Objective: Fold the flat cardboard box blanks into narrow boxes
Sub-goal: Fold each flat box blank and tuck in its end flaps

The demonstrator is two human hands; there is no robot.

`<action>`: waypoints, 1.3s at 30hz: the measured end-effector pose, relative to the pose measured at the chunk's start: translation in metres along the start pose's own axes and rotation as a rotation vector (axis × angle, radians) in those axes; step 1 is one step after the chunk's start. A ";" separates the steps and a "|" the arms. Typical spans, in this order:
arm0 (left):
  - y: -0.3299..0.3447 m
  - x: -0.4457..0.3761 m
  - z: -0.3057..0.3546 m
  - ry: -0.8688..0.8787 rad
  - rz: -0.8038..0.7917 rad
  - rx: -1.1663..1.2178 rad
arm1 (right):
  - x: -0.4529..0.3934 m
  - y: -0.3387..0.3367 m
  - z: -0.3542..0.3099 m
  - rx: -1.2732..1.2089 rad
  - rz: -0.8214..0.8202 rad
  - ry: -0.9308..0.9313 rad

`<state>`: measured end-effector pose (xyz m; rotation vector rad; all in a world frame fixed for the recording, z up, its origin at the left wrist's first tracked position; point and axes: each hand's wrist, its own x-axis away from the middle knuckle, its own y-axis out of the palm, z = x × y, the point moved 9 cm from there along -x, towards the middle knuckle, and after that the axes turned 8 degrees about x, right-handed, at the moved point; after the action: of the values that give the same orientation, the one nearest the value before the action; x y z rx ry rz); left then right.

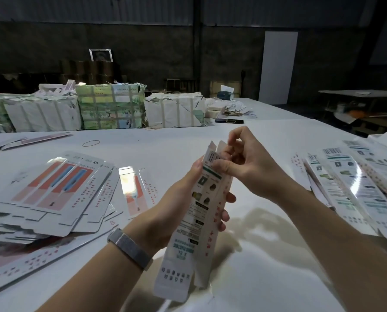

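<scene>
**A:** Dim warehouse behind, dark wall, pale door point(278, 66) at the back right. What's the big white thing?

**B:** That's the table point(156, 145), takes up most of the view. Along its far edge sit wrapped bundles point(111, 106), strapped with tape, paper torn at the top. Near left there's a messy heap of flat blanks point(53, 194), red and blue print facing up. On the right, another spread of blanks point(354, 183) with barcodes and green print.

**A:** And the one being worked on?

**B:** The box point(199, 224) is held up above the table, dead centre, long and narrow, already formed into a sleeve, tilted with its top end away from the camera. Both end flaps are unclosed.

**A:** Hands?

**B:** Left hand point(179, 203) has its grip wrapped round the box's middle, thumb on the printed face, fingertips showing on the far side. Right hand point(242, 163) is at the top end, thumb pressing the barcode panel, fingers curled on the flaps there.

**A:** Small stuff?

**B:** Mesh band point(129, 248) on the left wrist, dark phone point(229, 120) far back, red rubber band point(90, 143) lying on the table.
</scene>
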<state>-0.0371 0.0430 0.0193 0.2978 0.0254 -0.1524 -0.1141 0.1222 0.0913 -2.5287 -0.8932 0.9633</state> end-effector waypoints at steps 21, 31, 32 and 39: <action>-0.017 0.001 0.019 0.338 0.274 -0.007 | 0.013 0.013 0.012 -0.237 0.268 0.084; -0.019 -0.002 0.014 0.311 0.253 0.113 | 0.012 0.017 0.011 -0.275 0.192 0.064; -0.020 -0.002 0.014 0.314 0.259 0.087 | 0.011 0.019 0.012 -0.287 0.180 0.072; -0.021 -0.003 0.014 0.309 0.256 -0.033 | 0.008 0.021 0.016 -0.380 0.147 0.078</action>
<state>-0.0430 0.0194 0.0269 0.2866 0.2946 0.1491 -0.1111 0.1114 0.0655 -2.9651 -0.9545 0.7887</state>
